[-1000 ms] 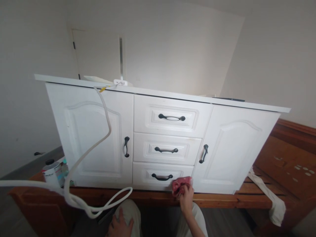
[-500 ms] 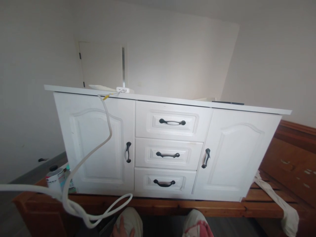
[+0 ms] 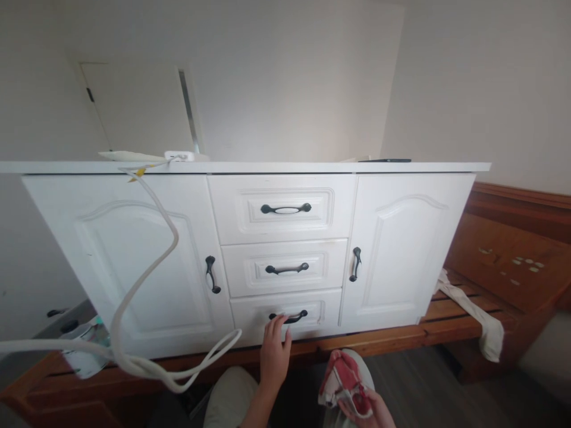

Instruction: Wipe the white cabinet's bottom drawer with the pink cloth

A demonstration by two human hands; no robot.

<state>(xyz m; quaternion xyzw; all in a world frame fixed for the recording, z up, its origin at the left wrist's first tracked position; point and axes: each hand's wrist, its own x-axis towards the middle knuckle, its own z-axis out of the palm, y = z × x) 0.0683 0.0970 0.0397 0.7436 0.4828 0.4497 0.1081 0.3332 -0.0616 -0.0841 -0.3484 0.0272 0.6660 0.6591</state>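
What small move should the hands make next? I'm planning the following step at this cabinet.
Probably curl the left hand around the bottom drawer's handle and pull. Its fingertips already touch that black handle, the drawer looks shut, and the right hand holds the red cloth ready near the knee.

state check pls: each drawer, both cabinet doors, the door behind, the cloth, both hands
Top drawer: shut.
Middle drawer: shut.
Bottom drawer: shut.
Left cabinet door: shut.
Right cabinet door: shut.
Room door: ajar.
Red cloth: crumpled.
Left hand: fingers on bottom drawer handle.
Right hand: gripping the cloth.
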